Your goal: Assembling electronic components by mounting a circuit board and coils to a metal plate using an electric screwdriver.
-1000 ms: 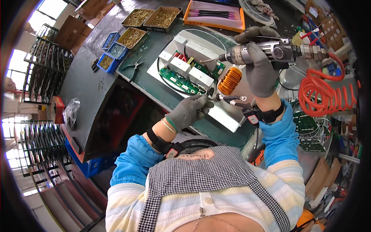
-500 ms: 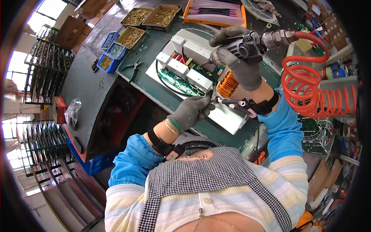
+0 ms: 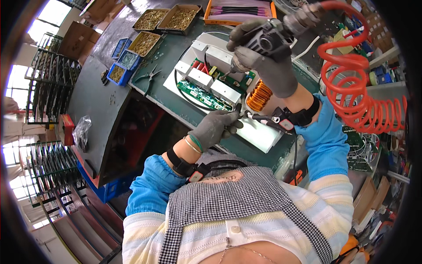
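My right hand [image 3: 281, 75], in a grey glove, is wrapped round a dark air screwdriver [image 3: 266, 42]. The tool's thin tip points down among the parts of a green circuit board [image 3: 193, 93]; whether it touches a screw is too small to tell. That board lies on a white metal plate [image 3: 260, 134] with silver heat-sink blocks [image 3: 225, 91] and an orange copper-wound coil [image 3: 259, 97]. At the plate's near side, my gloved left hand [image 3: 212, 130] is closed, thumb and finger pressed together by the end of a dark cable [image 3: 262, 117]. What they pinch is partly hidden.
A coiled red air hose [image 3: 343, 88] runs from the tool down the right side. Left of the plate lie pliers [image 3: 149, 79]. Blue bins [image 3: 118, 73] and trays of brass-coloured hardware [image 3: 145, 43] stand beyond, with an orange tray [image 3: 239, 20] at the back.
My right hand has tipped the screwdriver, its hose end swinging up and away, while the tip stays in about the same area of the board. My left hand has hardly moved.
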The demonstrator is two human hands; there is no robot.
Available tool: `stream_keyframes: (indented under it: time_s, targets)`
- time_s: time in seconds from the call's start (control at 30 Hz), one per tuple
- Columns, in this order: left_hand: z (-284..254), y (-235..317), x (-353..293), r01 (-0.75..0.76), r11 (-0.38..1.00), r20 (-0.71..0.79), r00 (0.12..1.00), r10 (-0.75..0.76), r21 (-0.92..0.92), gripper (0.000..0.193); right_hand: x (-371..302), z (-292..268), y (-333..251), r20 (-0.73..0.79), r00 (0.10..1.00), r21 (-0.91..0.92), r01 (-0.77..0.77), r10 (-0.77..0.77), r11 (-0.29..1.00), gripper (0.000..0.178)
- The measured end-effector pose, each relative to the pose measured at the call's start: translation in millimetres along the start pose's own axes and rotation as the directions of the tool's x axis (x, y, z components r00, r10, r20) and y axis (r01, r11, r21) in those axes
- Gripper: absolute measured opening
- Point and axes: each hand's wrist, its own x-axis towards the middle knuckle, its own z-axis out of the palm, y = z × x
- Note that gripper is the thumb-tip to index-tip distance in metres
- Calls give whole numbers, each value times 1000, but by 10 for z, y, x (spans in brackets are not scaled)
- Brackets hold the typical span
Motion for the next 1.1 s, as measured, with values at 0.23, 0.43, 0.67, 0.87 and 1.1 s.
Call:
stream_keyframes:
  time_s: [0.23, 0.43, 0.67, 0.87, 1.1]
  targets:
    - [15, -20, 3, -28, 999, 1, 1000, 28, -40, 36, 40, 79, -21, 8, 999, -3, 31, -31, 1000, 29]
    - [64, 6, -7, 11, 999, -56, 998, -9, 32, 38, 3, 68, -44, 29, 1000, 54, -8, 6, 999, 29]
    - [40, 42, 23, 3, 994, -41, 999, 1, 108, 37, 303, 150, 110, 36, 999, -130, 12, -7, 991, 25]
    - [111, 55, 40, 26, 986, -108, 994, -8, 164, 37, 467, 261, 282, 87, 996, -207, 6, 13, 978, 27]
    - [98, 24, -64, -46, 977, -147, 986, 78, 210, 37, 417, 209, -170, 158, 980, 89, -133, 118, 987, 18]
